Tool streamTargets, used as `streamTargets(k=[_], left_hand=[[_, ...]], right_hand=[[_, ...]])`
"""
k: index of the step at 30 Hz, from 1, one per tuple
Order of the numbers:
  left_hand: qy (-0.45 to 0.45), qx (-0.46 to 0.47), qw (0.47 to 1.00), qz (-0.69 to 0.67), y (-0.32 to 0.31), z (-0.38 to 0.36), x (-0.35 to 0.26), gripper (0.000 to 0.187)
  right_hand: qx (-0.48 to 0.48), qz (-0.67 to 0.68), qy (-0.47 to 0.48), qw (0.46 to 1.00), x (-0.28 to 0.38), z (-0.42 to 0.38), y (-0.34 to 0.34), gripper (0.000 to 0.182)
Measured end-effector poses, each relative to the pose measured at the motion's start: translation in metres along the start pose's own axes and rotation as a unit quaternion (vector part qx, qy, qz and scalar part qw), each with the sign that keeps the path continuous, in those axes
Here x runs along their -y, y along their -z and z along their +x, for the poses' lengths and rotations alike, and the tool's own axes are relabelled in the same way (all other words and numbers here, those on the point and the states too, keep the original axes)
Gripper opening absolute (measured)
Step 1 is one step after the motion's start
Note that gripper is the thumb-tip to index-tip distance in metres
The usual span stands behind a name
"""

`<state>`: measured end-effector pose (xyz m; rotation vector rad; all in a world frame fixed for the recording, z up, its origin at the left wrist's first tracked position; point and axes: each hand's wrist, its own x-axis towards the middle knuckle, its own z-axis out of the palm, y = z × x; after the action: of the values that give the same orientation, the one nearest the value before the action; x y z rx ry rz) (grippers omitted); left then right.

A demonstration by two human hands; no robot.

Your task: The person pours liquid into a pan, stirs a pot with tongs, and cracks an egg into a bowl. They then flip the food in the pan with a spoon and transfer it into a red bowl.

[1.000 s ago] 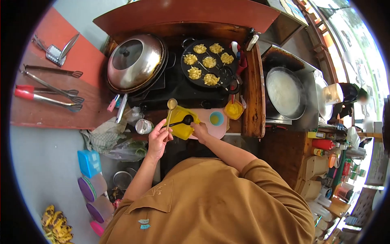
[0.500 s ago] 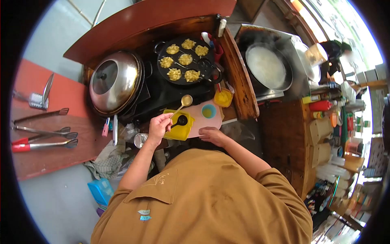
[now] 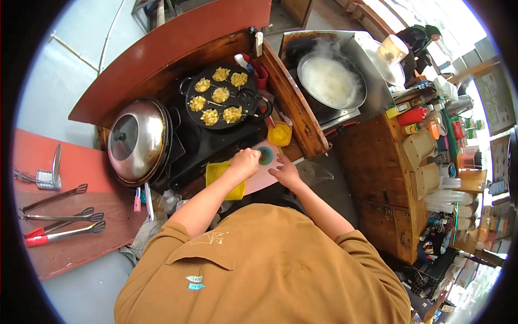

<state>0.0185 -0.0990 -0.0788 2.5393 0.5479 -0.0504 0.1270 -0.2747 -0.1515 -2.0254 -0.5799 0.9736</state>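
Note:
My left hand [image 3: 245,163] is closed in a fist at the left rim of a small blue cup [image 3: 266,156]. It grips the small ladle seen a moment ago, whose bowl now dips toward the cup and is mostly hidden by the hand. My right hand [image 3: 286,173] is open, fingers apart, just right of the cup over a pink board [image 3: 259,181]. Under my left forearm a yellow tray [image 3: 217,171] is partly covered. Beyond lies a black pan with round moulds [image 3: 216,120], holding several yellow, chunky portions.
A domed lidded pan [image 3: 154,124] stands left of the moulded pan. A yellow container [image 3: 280,134] sits by the wooden divider [image 3: 294,102]. Right of that, a wide pan of pale liquid [image 3: 330,81] steams. Tongs [image 3: 65,217] lie on the red side table [image 3: 48,254]. Another person [image 3: 418,40] is far right.
My left hand has moved right, bringing the ladle from above the yellow tray to the blue cup. My right hand has its fingers spread beside the cup. The view has shifted.

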Motion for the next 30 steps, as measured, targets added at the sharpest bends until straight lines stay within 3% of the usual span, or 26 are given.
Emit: streamTargets(k=[3,8,12,15,21,23,25,27,28,30], left_hand=[[0.021,0.065,0.997,0.031,-0.001,0.014,-0.001,0.021],[0.049,-0.018,0.998,-0.023,-0.005,0.016,0.010,0.023],[0.063,-0.027,0.997,-0.037,0.001,0.013,0.011,0.033],[0.069,-0.050,0.995,-0.046,0.002,0.009,0.007,0.042],[0.072,-0.054,0.994,-0.065,0.002,0.003,0.007,0.056],[0.067,-0.069,0.994,-0.058,0.010,-0.003,-0.001,0.057],[0.057,-0.088,0.994,-0.042,0.030,-0.012,-0.010,0.058],[0.022,-0.123,0.992,-0.027,0.057,-0.028,-0.011,0.058],[-0.002,-0.157,0.988,0.009,0.081,-0.040,-0.014,0.054],[-0.003,-0.198,0.980,0.007,0.139,-0.070,-0.012,0.047]], right_hand=[[-0.002,-0.008,0.004,1.000,0.009,0.000,-0.005,0.090],[0.018,0.010,0.003,1.000,0.014,-0.008,-0.001,0.092],[0.014,0.014,-0.001,1.000,0.007,-0.018,0.002,0.090],[0.016,0.010,-0.003,1.000,-0.006,-0.022,0.006,0.086],[0.037,-0.005,-0.017,0.999,-0.022,-0.039,0.031,0.060],[0.052,0.040,-0.060,0.996,-0.026,-0.047,0.043,0.057],[0.037,0.009,-0.090,0.995,-0.039,-0.054,0.053,0.056],[0.006,-0.094,-0.047,0.994,-0.070,-0.054,0.062,0.043],[0.038,-0.104,-0.080,0.991,-0.085,-0.049,0.068,0.050],[0.023,-0.156,-0.030,0.987,-0.104,-0.050,0.079,0.046]])
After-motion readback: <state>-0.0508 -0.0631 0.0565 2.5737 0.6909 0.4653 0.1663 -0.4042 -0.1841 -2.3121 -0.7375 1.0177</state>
